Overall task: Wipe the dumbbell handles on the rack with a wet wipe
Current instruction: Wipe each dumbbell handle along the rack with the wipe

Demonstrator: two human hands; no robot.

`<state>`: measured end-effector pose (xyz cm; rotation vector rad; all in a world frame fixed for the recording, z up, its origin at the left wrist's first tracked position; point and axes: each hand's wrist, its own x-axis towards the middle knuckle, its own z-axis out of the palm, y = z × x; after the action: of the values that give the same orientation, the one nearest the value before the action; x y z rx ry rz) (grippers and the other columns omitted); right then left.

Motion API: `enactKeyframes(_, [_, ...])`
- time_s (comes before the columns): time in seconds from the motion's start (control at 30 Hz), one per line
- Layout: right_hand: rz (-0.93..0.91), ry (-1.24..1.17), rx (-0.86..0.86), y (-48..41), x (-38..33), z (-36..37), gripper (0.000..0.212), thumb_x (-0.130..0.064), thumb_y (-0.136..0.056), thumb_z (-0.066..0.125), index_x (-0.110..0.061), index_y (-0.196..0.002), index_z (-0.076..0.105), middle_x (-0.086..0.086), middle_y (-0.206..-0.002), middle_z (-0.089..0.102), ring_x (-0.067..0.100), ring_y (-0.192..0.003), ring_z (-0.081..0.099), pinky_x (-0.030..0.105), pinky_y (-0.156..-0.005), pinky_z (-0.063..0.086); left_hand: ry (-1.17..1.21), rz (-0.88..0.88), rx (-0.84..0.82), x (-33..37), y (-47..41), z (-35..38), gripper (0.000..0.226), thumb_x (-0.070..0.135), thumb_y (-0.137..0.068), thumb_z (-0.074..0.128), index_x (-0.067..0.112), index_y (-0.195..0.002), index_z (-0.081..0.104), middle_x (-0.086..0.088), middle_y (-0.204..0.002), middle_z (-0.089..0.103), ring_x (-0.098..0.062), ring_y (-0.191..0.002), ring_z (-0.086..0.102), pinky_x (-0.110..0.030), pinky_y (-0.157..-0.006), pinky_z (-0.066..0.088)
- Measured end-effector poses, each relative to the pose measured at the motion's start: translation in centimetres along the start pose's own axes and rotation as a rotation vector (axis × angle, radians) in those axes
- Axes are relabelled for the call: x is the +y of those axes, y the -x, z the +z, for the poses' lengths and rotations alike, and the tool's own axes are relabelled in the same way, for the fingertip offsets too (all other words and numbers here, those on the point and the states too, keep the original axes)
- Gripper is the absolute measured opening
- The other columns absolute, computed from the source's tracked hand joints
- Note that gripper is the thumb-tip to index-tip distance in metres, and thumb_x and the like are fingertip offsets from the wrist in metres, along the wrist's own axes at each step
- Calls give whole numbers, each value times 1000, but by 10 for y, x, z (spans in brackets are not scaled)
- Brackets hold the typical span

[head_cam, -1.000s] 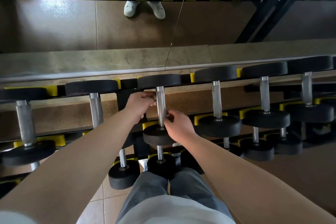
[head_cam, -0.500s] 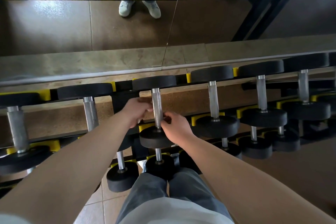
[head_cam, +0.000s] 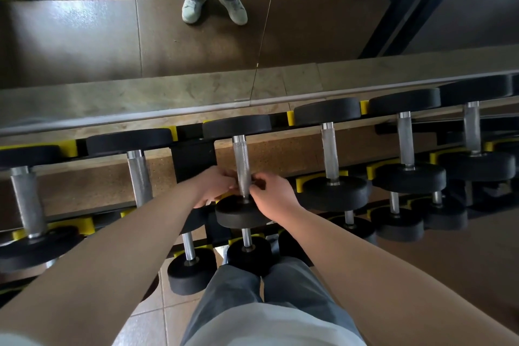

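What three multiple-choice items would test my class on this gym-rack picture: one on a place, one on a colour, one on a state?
1. Where on the centre handle do the left hand and right hand sit?
A. its near end, by the nearer weight head
B. its far end
C. its middle

2. What colour are the rack's cradles?
A. red
B. yellow
C. white

3. What are the hands doing?
A. hanging free
B. lying flat on the floor
C. closing round the handle from both sides

Answers:
1 A: both hands meet just above the nearer weight head.
2 B: yellow blocks show beside the black heads.
3 C: fingers curl onto the handle from left and right.
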<state>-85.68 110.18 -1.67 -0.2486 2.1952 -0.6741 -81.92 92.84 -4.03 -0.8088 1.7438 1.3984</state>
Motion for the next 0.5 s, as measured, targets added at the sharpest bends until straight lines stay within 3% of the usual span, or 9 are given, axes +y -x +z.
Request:
enactKeyframes(0.1, [-4,-8,3,-1,1,0,29,-29,-103,54,-24,-131,63,-7,-116,67,1,-86,60,17,-66,47,99,26,30,3,-5,-4,31,6,-97,57,11,-124,69,-11,-109,70,-13,-66,48,-26,-62,46])
enactKeyframes(0.17, [-3,-21,-3,-1,2,-1,29,-28,-103,54,-24,-131,63,-6,-117,67,1,-86,60,17,-67,48,286,44,88,7,-7,-3,36,-4,-93,55,5,-127,67,-12,-104,68,-10,-59,44,-28,-65,53])
enactKeyframes(0.23, [-5,-25,-9,-1,2,-2,29,-27,-103,54,-23,-131,63,-5,-119,68,0,-86,59,16,-66,45,492,67,138,12,-9,-4,38,-10,-93,51,4,-125,66,-9,-91,66,-8,-49,39,-19,-45,42])
enactKeyframes(0.3, [-6,-36,-9,-2,3,-2,30,-27,-103,54,-23,-132,63,-5,-120,67,-1,-84,58,15,-65,43,576,41,97,11,-10,-6,39,-12,-94,51,7,-125,66,-10,-89,67,-7,-47,39,-17,-39,33])
enactKeyframes(0.4, [40,-119,17,-4,2,-4,39,-25,-104,52,-24,-143,54,-5,-124,65,2,-77,60,18,-59,45,550,-19,-22,2,-9,-7,33,-7,-97,55,12,-119,69,-13,-97,68,-10,-56,41,-18,-45,33])
enactKeyframes(0.5, [77,-209,12,-10,1,-10,44,-23,-105,50,-24,-148,50,-4,-130,63,8,-78,64,22,-60,50,372,-49,-60,-5,-7,-7,22,1,-97,62,17,-105,75,-11,-93,68,-12,-58,39,-20,-52,33])
